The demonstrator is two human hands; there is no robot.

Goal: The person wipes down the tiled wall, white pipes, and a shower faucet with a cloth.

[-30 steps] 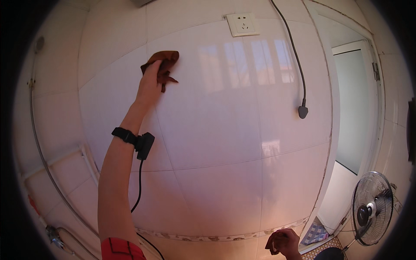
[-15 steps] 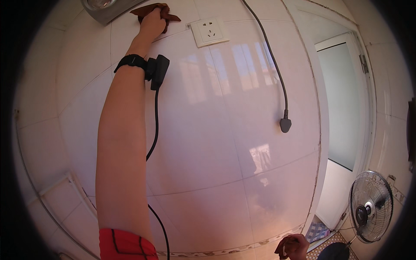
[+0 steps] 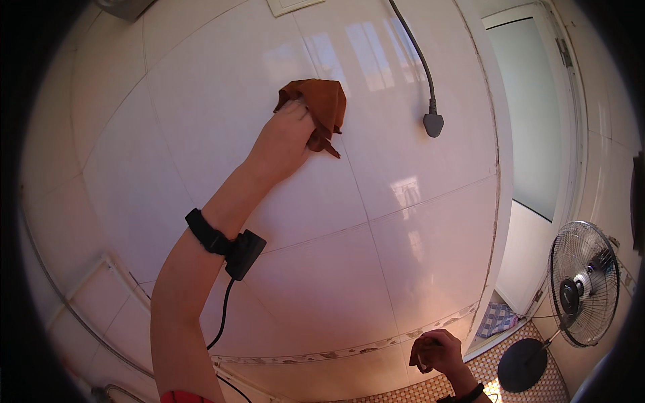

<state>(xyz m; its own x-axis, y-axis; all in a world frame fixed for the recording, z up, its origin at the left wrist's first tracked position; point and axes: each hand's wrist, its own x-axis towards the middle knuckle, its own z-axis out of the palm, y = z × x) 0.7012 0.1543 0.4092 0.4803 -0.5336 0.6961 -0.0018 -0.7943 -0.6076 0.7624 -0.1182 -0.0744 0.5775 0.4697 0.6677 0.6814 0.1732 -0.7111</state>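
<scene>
My left hand [image 3: 285, 138] presses a brown cloth [image 3: 326, 101] against the glossy white tiled wall [image 3: 295, 208], its fingers closed on the folded fabric. One corner of the cloth hangs below the hand. A black strap with a small box [image 3: 243, 255] sits on my left forearm, and a cable runs down from it. Low at the right, my right hand [image 3: 449, 350] is closed around a second crumpled brown cloth [image 3: 424, 354], held apart from the wall's upper tiles.
A grey power plug [image 3: 433, 124] dangles on its cord right of the left hand. The socket plate [image 3: 295, 5] is at the top edge. At the right are a door [image 3: 527, 134] and a standing fan [image 3: 583, 285]. A hose [image 3: 87, 336] runs along the left.
My left hand has moved down and right along the wall with its cloth, away from beside the socket. The view has tilted down, and more of my right hand and forearm shows.
</scene>
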